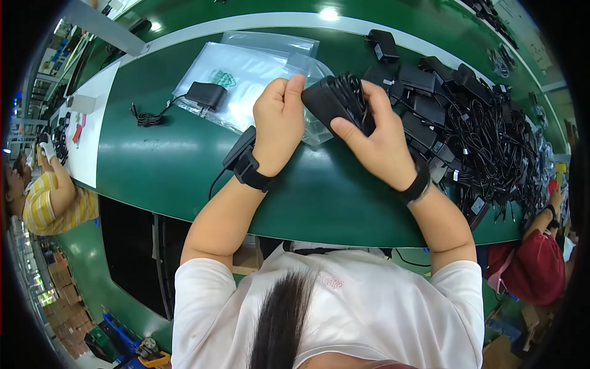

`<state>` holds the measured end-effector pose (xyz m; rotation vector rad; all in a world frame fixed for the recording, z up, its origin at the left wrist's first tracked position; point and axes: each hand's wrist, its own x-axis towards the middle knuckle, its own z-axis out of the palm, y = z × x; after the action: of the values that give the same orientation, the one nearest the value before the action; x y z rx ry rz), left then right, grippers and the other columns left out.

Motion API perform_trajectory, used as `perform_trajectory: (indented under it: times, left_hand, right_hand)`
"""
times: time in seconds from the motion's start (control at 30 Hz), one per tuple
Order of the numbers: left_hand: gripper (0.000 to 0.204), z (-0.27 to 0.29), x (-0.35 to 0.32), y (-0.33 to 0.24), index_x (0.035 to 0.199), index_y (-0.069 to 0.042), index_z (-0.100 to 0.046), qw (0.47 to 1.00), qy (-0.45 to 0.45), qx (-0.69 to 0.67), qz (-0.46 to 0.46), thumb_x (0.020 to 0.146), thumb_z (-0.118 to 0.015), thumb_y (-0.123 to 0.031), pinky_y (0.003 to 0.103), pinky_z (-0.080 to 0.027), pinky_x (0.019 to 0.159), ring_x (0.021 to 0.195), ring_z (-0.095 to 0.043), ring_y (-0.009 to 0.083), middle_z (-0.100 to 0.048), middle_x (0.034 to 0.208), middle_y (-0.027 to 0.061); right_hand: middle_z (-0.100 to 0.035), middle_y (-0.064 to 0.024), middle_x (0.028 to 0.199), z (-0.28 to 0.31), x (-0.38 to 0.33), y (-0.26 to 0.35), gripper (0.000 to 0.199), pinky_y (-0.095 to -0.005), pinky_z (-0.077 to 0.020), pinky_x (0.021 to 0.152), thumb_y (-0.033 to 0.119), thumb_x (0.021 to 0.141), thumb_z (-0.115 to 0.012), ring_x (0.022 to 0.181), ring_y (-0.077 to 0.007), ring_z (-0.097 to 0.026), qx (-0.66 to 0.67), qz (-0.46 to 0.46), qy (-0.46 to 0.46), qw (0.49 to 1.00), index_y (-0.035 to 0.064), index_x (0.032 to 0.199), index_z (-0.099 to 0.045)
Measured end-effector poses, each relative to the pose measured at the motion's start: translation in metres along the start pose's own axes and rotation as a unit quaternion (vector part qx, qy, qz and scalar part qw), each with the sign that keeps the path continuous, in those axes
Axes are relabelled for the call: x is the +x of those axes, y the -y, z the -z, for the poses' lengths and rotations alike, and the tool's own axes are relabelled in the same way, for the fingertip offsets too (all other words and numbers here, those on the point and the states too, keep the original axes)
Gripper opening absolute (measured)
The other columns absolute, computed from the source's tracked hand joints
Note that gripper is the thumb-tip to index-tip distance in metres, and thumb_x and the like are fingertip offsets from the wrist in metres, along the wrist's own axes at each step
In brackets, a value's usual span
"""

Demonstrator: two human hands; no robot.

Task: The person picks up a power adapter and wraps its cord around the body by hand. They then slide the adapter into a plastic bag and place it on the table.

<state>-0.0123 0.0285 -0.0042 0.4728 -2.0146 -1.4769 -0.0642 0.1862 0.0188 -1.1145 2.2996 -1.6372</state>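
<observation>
My right hand (384,144) is wrapped round a black power adapter (321,101) with its black cable bundled against it. The adapter is raised above the green table, between my two hands. To its left, my left hand (279,123) is closed, thumb pressed to the curled fingers, at the edge of a clear plastic bag (316,132). This bag shows behind and below the adapter; how the fingers grip it is partly hidden. A stack of clear bags (246,61) with a green print lies beyond my left hand. On its near left edge rests another adapter (207,95), its cable trailing left.
A large heap of black adapters and tangled cables (479,123) covers the table's right side. One adapter (383,46) stands at the far edge. A white surface (92,141) adjoins the green table (160,166) on the left. Other people (52,197) sit at both sides.
</observation>
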Motion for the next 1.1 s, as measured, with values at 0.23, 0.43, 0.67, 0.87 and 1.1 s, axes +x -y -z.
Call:
perform_trajectory:
  times: [0.23, 0.43, 0.67, 0.87, 1.1]
  left_hand:
    - [0.029, 0.003, -0.004, -0.014, 0.069, -0.001, -0.051, 0.999, 0.013, -0.005, -0.034, 0.089, -0.055, -0.022, 0.029, -0.037, 0.045, 0.048, -0.044, 0.0111, -0.047, 0.053, 0.0063]
    - [0.022, -0.002, -0.014, -0.021, 0.071, -0.004, -0.050, 0.957, 0.086, 0.150, -0.232, 0.085, -0.059, -0.019, 0.033, -0.043, 0.048, 0.051, -0.054, 0.0286, -0.055, 0.059, 0.0119]
    - [0.021, 0.003, -0.003, -0.043, 0.073, -0.004, -0.050, 0.969, -0.046, 0.050, -0.237, 0.083, -0.062, -0.017, 0.031, -0.039, 0.041, 0.045, -0.052, 0.0248, -0.053, 0.055, 0.0093]
    - [0.015, 0.004, -0.002, -0.050, 0.078, -0.005, -0.051, 0.899, -0.084, 0.178, -0.391, 0.083, -0.060, -0.015, 0.036, -0.040, 0.043, 0.047, -0.052, 0.0292, -0.051, 0.054, 0.0103]
    - [0.015, -0.003, -0.010, -0.069, 0.080, -0.002, -0.051, 0.931, -0.107, 0.130, -0.324, 0.083, -0.059, -0.015, 0.038, -0.039, 0.042, 0.047, -0.051, 0.0302, -0.049, 0.052, 0.0119]
  right_hand:
    - [-0.056, -0.0192, 0.100, -0.009, -0.002, -0.004, 0.050, -0.0377, -0.0475, 0.075, 0.011, 0.073, -0.065, 0.086, -0.0363, -0.056, -0.221, 0.145, 0.116, 0.957, -0.0004, 0.117, -0.044]
    - [-0.059, -0.0060, 0.079, -0.006, 0.032, -0.002, 0.024, -0.0248, -0.0450, 0.052, 0.011, 0.076, -0.063, 0.060, -0.0157, -0.056, 0.098, -0.145, 0.113, 0.978, -0.0003, 0.096, -0.056]
    - [-0.057, -0.0041, 0.099, -0.014, 0.051, 0.023, 0.044, -0.0216, -0.0447, 0.071, 0.010, 0.082, -0.060, 0.081, -0.0083, -0.053, 0.507, -0.124, 0.033, 0.853, 0.0008, 0.122, -0.045]
    - [-0.042, -0.0105, 0.130, -0.025, 0.058, 0.023, 0.070, -0.0287, -0.0354, 0.095, 0.004, 0.080, -0.059, 0.112, -0.0167, -0.045, 0.157, 0.050, 0.021, 0.986, -0.0004, 0.139, -0.020]
    - [-0.054, -0.0086, 0.112, -0.027, 0.070, 0.048, 0.068, -0.0280, -0.0438, 0.084, 0.002, 0.076, -0.065, 0.096, -0.0185, -0.054, 0.402, -0.028, -0.023, 0.915, -0.0011, 0.134, -0.030]
